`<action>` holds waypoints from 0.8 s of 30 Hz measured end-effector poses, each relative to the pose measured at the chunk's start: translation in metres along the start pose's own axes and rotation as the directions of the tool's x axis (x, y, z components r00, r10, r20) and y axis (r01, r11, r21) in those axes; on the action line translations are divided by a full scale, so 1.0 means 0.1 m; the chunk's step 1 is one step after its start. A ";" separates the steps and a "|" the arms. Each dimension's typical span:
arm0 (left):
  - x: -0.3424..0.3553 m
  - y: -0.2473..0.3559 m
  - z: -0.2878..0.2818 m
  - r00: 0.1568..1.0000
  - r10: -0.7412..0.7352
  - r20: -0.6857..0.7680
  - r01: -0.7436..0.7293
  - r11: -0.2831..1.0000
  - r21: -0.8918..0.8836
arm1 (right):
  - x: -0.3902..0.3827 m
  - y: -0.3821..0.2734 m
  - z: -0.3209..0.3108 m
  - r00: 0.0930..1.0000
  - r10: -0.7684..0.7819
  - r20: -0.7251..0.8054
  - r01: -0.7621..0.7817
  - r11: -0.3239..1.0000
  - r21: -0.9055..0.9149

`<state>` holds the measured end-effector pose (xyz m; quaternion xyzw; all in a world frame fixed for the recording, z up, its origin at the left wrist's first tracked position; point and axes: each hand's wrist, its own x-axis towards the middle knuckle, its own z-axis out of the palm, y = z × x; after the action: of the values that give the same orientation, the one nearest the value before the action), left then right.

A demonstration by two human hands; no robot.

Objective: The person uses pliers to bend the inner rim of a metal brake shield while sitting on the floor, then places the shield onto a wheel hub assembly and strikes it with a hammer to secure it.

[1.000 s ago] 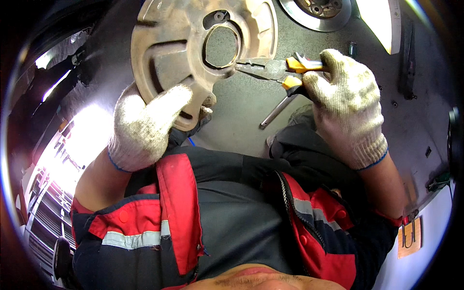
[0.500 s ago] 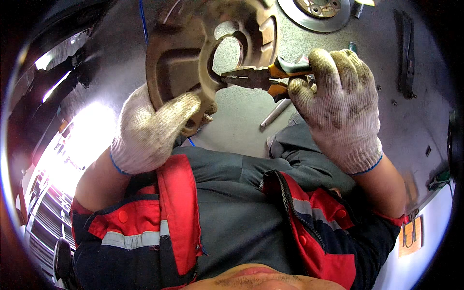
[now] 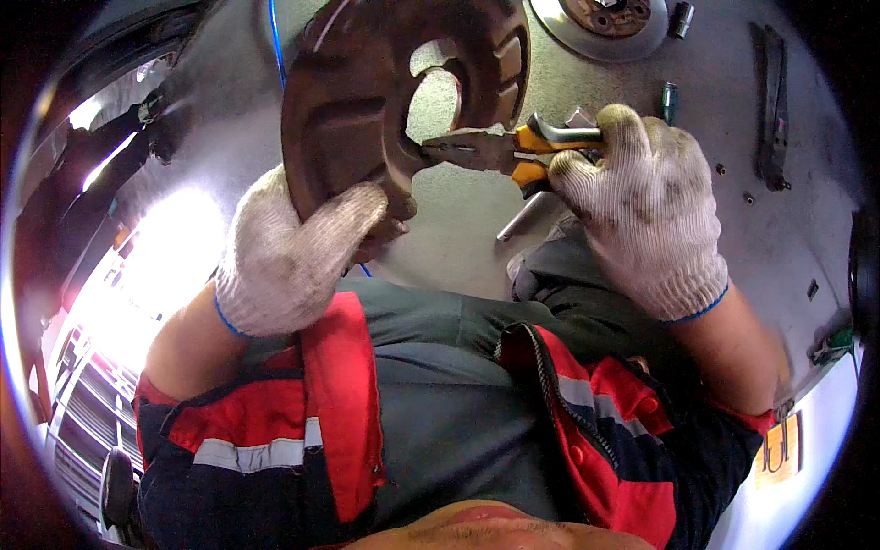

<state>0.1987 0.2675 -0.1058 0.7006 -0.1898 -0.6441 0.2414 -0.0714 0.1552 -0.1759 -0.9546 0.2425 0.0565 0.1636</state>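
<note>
A stamped metal brake backing plate (image 3: 335, 119), with an open centre, is held up in front of me. My left hand (image 3: 289, 243), in a white knit glove, grips its lower left part, thumb across the face and some fingertips hidden behind. My right hand (image 3: 642, 202), gloved alike, is closed on long-nosed pliers (image 3: 472, 147) with yellow-and-black handles. The pliers' jaws lie at the inner rim of the plate's large opening, on its lower side; whether they pinch it I cannot tell. A bare metal rod (image 3: 518, 217) lies below the pliers.
A brake disc (image 3: 559, 27) lies at the top right beside a socket (image 3: 681, 20). A green-handled tool (image 3: 669, 103), a long black bar (image 3: 772, 105) and small nuts (image 3: 749, 198) are on the grey floor. A blue hose (image 3: 276, 41) runs behind the plate.
The plate has shifted right and tilted, its face now darker. The pliers' tips have moved left and down along with it. Both hands keep their grip.
</note>
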 end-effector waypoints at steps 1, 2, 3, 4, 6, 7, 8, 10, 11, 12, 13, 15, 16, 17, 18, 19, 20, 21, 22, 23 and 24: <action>0.00 0.05 0.01 1.000 -0.001 0.001 0.001 1.000 0.000 | 0.00 0.02 0.04 0.999 -0.039 -0.020 0.039 0.999 0.019; 0.01 0.12 0.01 0.995 -0.099 0.027 0.098 0.994 0.038 | -0.01 0.03 0.07 0.996 -0.077 -0.040 0.078 0.996 0.037; 0.02 0.17 0.02 0.979 -0.197 0.050 0.193 0.978 0.079 | -0.02 0.04 0.10 0.996 -0.075 -0.039 0.077 0.996 0.037; 0.02 0.19 0.03 0.979 -0.200 0.049 0.196 0.978 0.076 | -0.03 0.04 0.11 0.994 -0.097 -0.042 0.099 0.995 0.034; 0.03 0.21 0.04 0.991 -0.104 0.084 0.090 0.983 0.162 | -0.04 0.04 0.12 0.992 -0.119 -0.040 0.121 0.992 0.033; 0.02 0.21 0.04 0.991 -0.104 0.083 0.090 0.983 0.160 | -0.02 0.05 0.12 0.991 -0.126 -0.055 0.128 0.991 0.031; 0.02 0.20 0.03 0.993 -0.047 0.108 0.022 0.975 0.220 | 0.00 0.05 0.11 0.989 -0.131 -0.068 0.133 0.991 0.029; 0.03 0.14 -0.06 0.991 0.009 0.137 -0.048 0.958 0.284 | 0.05 0.02 0.11 0.990 -0.123 -0.068 0.124 0.992 0.008; 0.09 0.06 -0.13 0.995 -0.001 0.101 -0.018 0.982 0.189 | 0.10 -0.02 0.11 0.991 -0.114 -0.070 0.113 0.994 -0.011; 0.12 0.01 -0.20 0.998 -0.014 0.067 0.008 0.996 0.091 | 0.15 -0.07 0.09 0.991 -0.110 -0.075 0.109 0.994 -0.010; 0.12 0.02 -0.23 0.998 -0.013 0.068 0.007 0.996 0.090 | 0.19 -0.09 0.02 0.999 -0.051 0.006 0.051 0.999 0.004; 0.12 0.05 -0.30 0.994 0.093 0.062 -0.108 0.940 0.323 | 0.19 -0.08 0.00 0.996 0.010 0.089 -0.011 1.000 0.012; 0.12 0.05 -0.34 0.990 0.128 0.059 -0.141 0.906 0.399 | 0.16 -0.04 0.03 0.999 0.000 -0.034 -0.002 0.999 -0.040; 0.13 0.04 -0.36 0.988 0.141 0.054 -0.151 0.890 0.431 | 0.13 0.01 0.05 0.988 -0.015 -0.156 0.001 0.996 -0.091; 0.13 0.05 -0.36 0.990 0.133 0.053 -0.143 0.892 0.429 | 0.10 0.06 0.06 0.988 -0.020 -0.156 0.006 0.996 -0.090; 0.12 0.06 -0.35 0.991 0.118 0.059 -0.132 0.901 0.412 | 0.03 0.11 0.05 0.990 -0.006 -0.138 -0.007 0.995 -0.097; 0.11 0.09 -0.34 0.993 0.104 0.063 -0.121 0.911 0.394 | -0.02 0.13 0.04 0.993 0.007 -0.121 -0.020 0.994 -0.105; 0.11 0.11 -0.33 0.994 0.093 0.062 -0.110 0.917 0.383 | -0.03 0.12 0.01 0.993 0.030 -0.114 -0.044 0.991 -0.124; 0.10 0.12 -0.33 0.995 0.084 0.062 -0.101 0.923 0.372 | -0.02 0.13 -0.01 0.993 0.031 -0.112 -0.045 0.991 -0.122; 0.10 0.13 -0.32 0.996 0.071 0.059 -0.087 0.929 0.358 | -0.02 0.13 -0.02 0.993 0.031 -0.113 -0.047 0.989 -0.142; 0.08 0.15 -0.31 0.997 0.055 0.057 -0.071 0.937 0.343 | -0.02 0.14 -0.03 0.993 0.029 -0.113 -0.048 0.986 -0.162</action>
<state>0.2309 0.2533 -0.1023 0.7105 -0.3276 -0.6088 0.1310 -0.0796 0.1435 -0.1763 -0.9616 0.2641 0.0266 0.0693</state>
